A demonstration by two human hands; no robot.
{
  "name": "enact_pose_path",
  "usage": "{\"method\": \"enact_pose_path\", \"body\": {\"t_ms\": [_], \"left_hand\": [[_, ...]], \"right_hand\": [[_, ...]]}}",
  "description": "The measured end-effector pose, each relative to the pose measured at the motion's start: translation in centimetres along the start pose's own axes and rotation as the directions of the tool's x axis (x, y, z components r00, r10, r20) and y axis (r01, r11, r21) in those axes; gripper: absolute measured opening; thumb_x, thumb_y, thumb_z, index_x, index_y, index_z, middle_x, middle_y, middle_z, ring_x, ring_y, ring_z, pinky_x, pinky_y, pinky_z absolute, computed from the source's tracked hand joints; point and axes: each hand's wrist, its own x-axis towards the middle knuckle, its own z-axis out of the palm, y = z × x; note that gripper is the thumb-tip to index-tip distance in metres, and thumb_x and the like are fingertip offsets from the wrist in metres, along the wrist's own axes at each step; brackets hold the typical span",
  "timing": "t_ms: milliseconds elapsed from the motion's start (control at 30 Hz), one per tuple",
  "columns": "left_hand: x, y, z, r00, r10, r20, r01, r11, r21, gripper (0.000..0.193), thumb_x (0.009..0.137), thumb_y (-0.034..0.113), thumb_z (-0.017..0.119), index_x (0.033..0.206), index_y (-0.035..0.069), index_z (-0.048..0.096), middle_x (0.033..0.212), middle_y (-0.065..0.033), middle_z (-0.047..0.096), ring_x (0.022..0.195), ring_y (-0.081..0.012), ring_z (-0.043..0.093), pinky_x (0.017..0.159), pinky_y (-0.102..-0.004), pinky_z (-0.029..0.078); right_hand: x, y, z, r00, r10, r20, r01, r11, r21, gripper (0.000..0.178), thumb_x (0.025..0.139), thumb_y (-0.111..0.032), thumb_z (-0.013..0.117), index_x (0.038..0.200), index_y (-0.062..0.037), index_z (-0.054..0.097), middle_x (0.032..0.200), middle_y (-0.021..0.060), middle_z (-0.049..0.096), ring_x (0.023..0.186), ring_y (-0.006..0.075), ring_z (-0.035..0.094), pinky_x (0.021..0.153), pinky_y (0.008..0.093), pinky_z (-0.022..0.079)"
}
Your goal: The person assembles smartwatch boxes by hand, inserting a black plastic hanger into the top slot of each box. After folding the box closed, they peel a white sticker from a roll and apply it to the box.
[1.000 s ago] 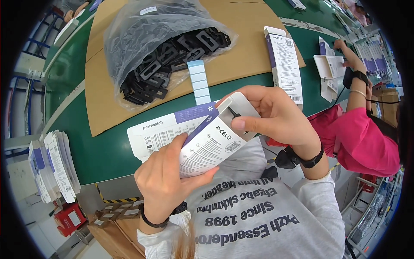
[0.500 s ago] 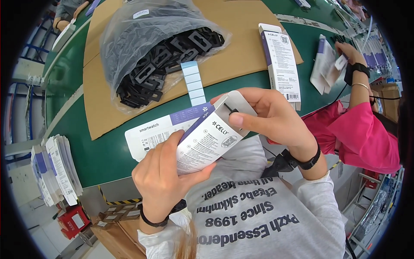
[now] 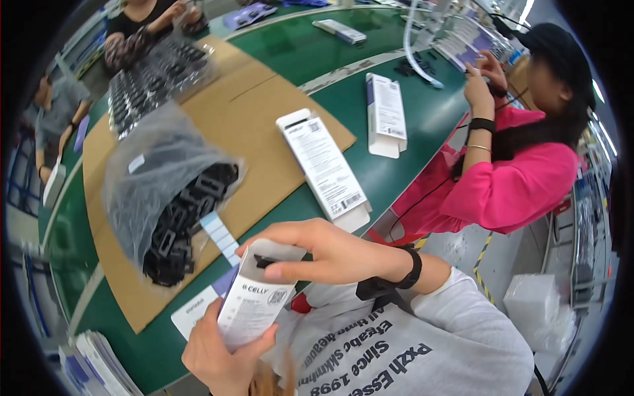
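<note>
A white and purple carton [image 3: 254, 313] with its end flap up is held upright in front of me. My left hand [image 3: 224, 360] is closed round its lower part, thumb on the near side. My right hand [image 3: 323, 254] grips the top end, fingers behind the raised flap and thumb at the opening. Inside the opening, beside that thumb, a small black part [image 3: 265, 261] shows; its full shape is hidden. Another white carton [image 3: 193, 315] lies on the table behind my left hand. Just beyond the held carton is a strip of pale blue labels [image 3: 219, 235].
A clear bag [image 3: 142, 178] of black plastic pieces [image 3: 175, 231] lies on brown cardboard [image 3: 277, 99]. White cartons [image 3: 323, 165] [image 3: 386, 112] lie to the right. Flat cartons [image 3: 99, 363] are stacked lower left. A pink-sleeved co-worker [image 3: 522, 165] sits right; others work across the table.
My view has swung to the right, bringing more of the co-worker into sight. The held carton now stands more upright, and my right thumb lies across its opening. Both hands keep hold of it.
</note>
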Motion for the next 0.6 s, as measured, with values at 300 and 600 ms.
{"method": "enact_pose_path", "body": {"t_ms": [300,600], "left_hand": [[-0.3,0.0,1.8,0.986,0.135,-0.096,-0.141,0.988,-0.057,0.081,0.046,0.025,0.096,0.113,-0.004,0.061,0.091,-0.0162,0.072,0.081,-0.0244,0.072,0.074,-0.0350,0.056],[-2.1,0.2,5.0,0.874,-0.418,-0.247,-0.029,0.464,-0.885,0.071,0.070,0.015,0.088,0.125,-0.011,0.051,0.114,-0.0194,0.066,0.099,-0.0255,0.067,0.087,-0.0356,0.056]], "right_hand": [[-0.1,0.6,-1.5,0.993,-0.121,0.009,0.120,0.974,-0.191,0.040,0.091,-0.007,0.065,0.130,-0.0094,0.057,0.115,0.0096,0.052,0.102,0.0214,0.059,0.089,0.0326,0.048],[-6.0,2.4,8.4,0.997,0.061,-0.040,-0.061,0.998,-0.016,0.061,0.086,-0.025,0.076,0.131,0.0017,0.044,0.087,0.0160,0.063,0.074,0.0264,0.066,0.061,0.0343,0.054]]}}
